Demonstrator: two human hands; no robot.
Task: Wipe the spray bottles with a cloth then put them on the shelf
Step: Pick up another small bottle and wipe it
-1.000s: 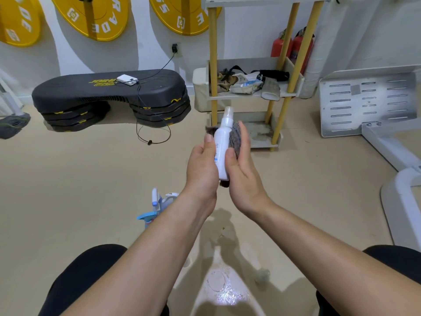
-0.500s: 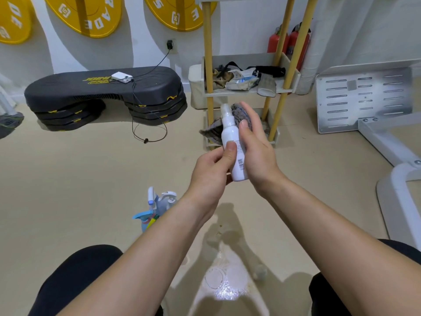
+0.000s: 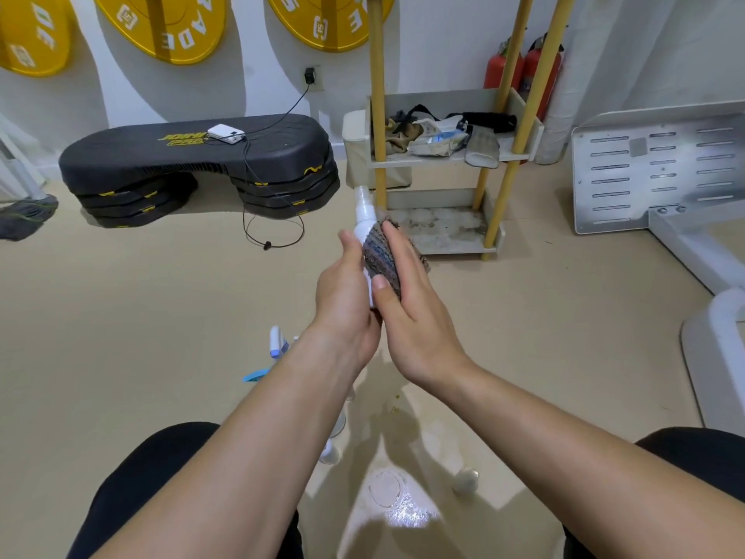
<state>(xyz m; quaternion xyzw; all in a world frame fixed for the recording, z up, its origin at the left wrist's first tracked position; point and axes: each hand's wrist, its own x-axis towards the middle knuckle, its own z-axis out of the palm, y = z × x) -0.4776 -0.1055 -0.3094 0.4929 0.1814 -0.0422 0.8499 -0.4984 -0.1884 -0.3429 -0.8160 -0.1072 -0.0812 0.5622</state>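
Small white spray bottle (image 3: pixel 365 213) gripped by left hand (image 3: pixel 344 294); cloth (image 3: pixel 381 252) pressed around it by right hand (image 3: pixel 411 304). Judged light, smooth, slippery; best held mid-body.

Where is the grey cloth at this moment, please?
The grey cloth is at the centre of the head view, wrapped round the white spray bottle and gripped by the right hand; the left hand holds the bottle, in front of the shelf.

Spray bottle (image 3: pixel 365 211) and cloth (image 3: pixel 379 256) between left hand (image 3: pixel 342 292) and right hand (image 3: pixel 415 316), shelf (image 3: pixel 435 197) beyond.
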